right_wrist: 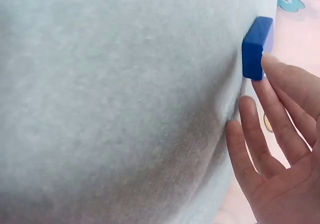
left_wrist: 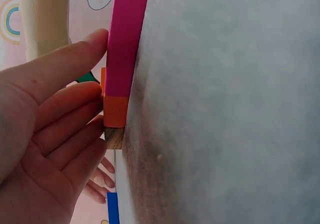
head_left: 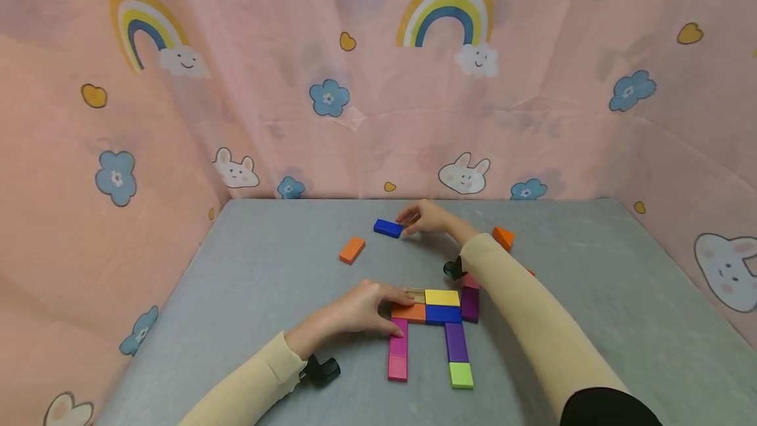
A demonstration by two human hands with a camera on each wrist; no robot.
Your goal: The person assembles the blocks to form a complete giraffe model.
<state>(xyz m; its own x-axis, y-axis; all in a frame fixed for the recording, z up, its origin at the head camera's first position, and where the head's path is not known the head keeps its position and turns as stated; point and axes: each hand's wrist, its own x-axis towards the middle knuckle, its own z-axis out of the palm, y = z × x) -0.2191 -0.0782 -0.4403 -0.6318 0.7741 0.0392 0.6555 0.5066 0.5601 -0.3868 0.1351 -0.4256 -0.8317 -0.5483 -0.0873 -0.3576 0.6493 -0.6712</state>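
My left hand [head_left: 361, 307] rests at the left side of a flat arrangement of blocks. Its fingertips lie over the natural wood block [head_left: 418, 294] and the orange block [head_left: 409, 313], and its thumb touches the upper pink block [head_left: 399, 327]. In the left wrist view, those fingers look relaxed and mostly straight. At the back of the table, my right hand [head_left: 428, 217] reaches to the right end of a loose blue block [head_left: 388, 228]. Its thumb is at the end of the blue block [right_wrist: 253, 59] in the right wrist view, the other fingers spread; whether they touch is unclear.
The arrangement also has yellow [head_left: 442, 298], blue [head_left: 443, 314], purple [head_left: 457, 342] and green [head_left: 461, 375] blocks. A loose orange block [head_left: 352, 250] lies to the left. An orange triangular block [head_left: 504, 238] stands behind the right sleeve, which hides other blocks. A pink curtain [head_left: 378, 143] hangs behind the table.
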